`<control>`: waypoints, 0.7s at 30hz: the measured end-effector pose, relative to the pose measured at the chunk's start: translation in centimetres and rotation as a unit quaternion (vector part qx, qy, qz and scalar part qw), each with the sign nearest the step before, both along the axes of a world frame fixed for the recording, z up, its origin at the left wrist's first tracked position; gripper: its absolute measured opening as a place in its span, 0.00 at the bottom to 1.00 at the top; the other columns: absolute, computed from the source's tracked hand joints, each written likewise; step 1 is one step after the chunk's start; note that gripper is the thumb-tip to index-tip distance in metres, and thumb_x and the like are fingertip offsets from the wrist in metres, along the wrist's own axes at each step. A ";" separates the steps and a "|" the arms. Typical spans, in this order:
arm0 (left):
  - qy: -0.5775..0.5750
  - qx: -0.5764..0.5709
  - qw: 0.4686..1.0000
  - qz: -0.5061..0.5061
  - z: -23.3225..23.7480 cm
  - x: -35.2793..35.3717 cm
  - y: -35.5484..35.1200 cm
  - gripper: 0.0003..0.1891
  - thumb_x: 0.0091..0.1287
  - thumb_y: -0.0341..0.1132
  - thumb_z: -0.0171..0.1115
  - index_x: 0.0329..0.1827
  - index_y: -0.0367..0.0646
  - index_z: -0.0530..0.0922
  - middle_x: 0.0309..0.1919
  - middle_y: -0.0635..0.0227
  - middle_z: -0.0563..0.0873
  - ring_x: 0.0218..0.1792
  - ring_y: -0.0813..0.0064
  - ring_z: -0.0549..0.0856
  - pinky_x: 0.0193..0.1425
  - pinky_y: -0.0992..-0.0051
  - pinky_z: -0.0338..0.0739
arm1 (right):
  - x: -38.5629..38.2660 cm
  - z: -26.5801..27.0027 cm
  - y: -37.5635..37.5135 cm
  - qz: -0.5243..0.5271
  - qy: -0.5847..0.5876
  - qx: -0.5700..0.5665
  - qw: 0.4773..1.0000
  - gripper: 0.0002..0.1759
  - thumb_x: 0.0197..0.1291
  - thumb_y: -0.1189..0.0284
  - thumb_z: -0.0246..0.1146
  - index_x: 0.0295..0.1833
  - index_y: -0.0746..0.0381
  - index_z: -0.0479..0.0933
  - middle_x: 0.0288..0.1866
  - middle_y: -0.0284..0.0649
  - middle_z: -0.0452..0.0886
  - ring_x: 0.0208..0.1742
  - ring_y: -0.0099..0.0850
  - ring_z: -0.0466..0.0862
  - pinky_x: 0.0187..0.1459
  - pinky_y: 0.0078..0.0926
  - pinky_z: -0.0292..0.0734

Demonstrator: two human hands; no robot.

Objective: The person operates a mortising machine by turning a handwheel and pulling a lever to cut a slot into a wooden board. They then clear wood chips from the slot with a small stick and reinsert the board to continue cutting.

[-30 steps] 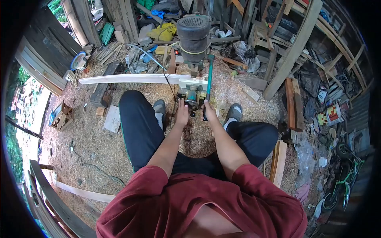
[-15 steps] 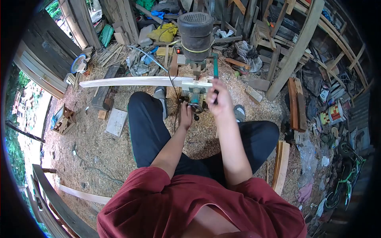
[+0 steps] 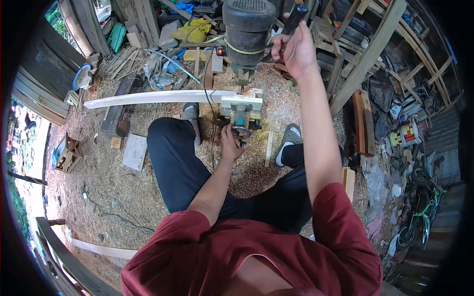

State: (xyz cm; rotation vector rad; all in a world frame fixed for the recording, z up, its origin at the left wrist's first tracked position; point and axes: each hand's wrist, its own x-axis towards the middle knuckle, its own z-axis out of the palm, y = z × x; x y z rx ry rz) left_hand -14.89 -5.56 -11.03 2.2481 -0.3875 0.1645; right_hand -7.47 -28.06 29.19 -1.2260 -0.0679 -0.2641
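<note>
My left hand [image 3: 230,145] grips the small handwheel [image 3: 241,131] at the front of a motor-topped machine [image 3: 249,34], with the thumb by its knob. Raised to the right of the motor, my right hand [image 3: 298,52] is closed around the black grip of a lever [image 3: 296,18]; part of the grip is hidden by the hand. A long pale wooden board [image 3: 158,97] reaches from the left into the machine's clamp [image 3: 241,102]. Its right end sits beneath the machine's head, above the wheel.
Wood chips cover the ground [image 3: 182,207]. A dark timber [image 3: 118,108] and a pale flat board [image 3: 134,152] lie left of my legs. A cable [image 3: 208,93] hangs beside the machine. A wooden post [image 3: 368,56] leans at the right, near stacked planks [image 3: 364,123].
My right hand has moved up and away to the right, with the lever's black grip swinging up. My left hand stays at the handwheel. The camera view has shifted slightly.
</note>
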 end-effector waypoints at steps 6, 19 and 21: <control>0.096 0.006 0.995 -0.020 0.4 0.0 0.5 0.80 0.43 0.51 0.96 0.92 0.48 0.41 0.83 0.39 0.56 0.82 0.36 0.65 0.85 0.48 0.70 | 2.1 -0.4 -0.8 -0.001 -0.010 -0.038 0.999 0.35 0.87 0.40 0.29 0.76 0.54 0.64 0.34 0.43 0.82 0.30 0.36 0.83 0.36 0.36 0.75; 0.056 -0.041 0.997 -0.024 -2.2 1.1 0.4 0.68 0.50 0.41 0.88 0.89 0.41 0.46 0.75 0.38 0.63 0.74 0.34 0.71 0.80 0.49 0.73 | -3.7 -14.2 4.1 -0.110 0.245 0.003 0.963 0.30 0.88 0.49 0.44 0.64 0.62 0.80 0.40 0.35 0.84 0.37 0.29 0.83 0.41 0.33 0.76; 0.031 -0.061 0.997 -0.019 -3.1 1.5 0.1 0.62 0.54 0.37 0.84 0.88 0.40 0.49 0.74 0.36 0.63 0.72 0.32 0.71 0.78 0.48 0.73 | -4.0 -14.0 4.4 -0.094 0.236 -0.014 0.967 0.29 0.88 0.50 0.45 0.64 0.62 0.80 0.41 0.35 0.85 0.37 0.28 0.83 0.40 0.31 0.77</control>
